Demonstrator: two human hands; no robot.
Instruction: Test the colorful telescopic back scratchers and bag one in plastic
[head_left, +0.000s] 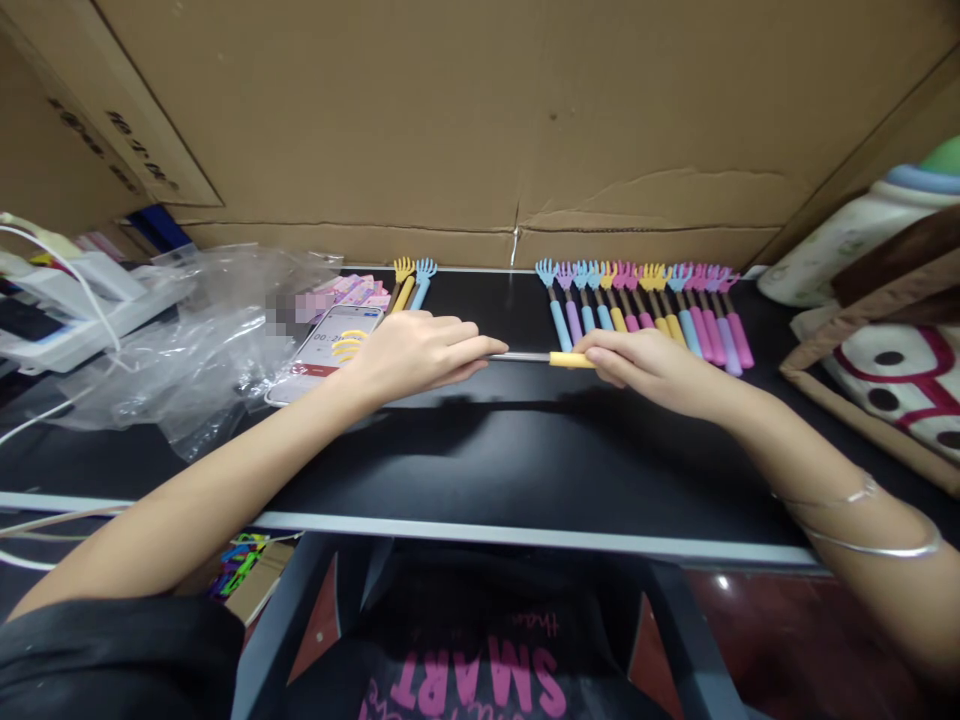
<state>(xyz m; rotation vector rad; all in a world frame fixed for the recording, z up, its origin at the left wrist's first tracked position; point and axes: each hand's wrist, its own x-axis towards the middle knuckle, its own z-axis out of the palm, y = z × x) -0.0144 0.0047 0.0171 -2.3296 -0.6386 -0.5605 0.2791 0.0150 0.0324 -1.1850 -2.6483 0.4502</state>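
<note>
A telescopic back scratcher [571,359] with a yellow handle is held level above the black table, its metal rod drawn out. My right hand [637,365] is closed round the handle end. My left hand [424,352] is closed over the rod towards the claw end, with the fingers hiding part of it. The yellow claw head [347,345] pokes out left of my left hand, over a phone [319,350] with a running timer. Right of centre lies a row of back scratchers [645,310] in blue, purple, yellow and pink, claws facing the back.
Two more back scratchers [412,285], yellow and blue, lie behind my left hand beside pink packets [360,291]. Clear plastic bags [202,330] and a white power strip [82,310] are at left. A bottle [840,240] and a bag [900,380] stand at right. Cardboard [450,120] walls the back.
</note>
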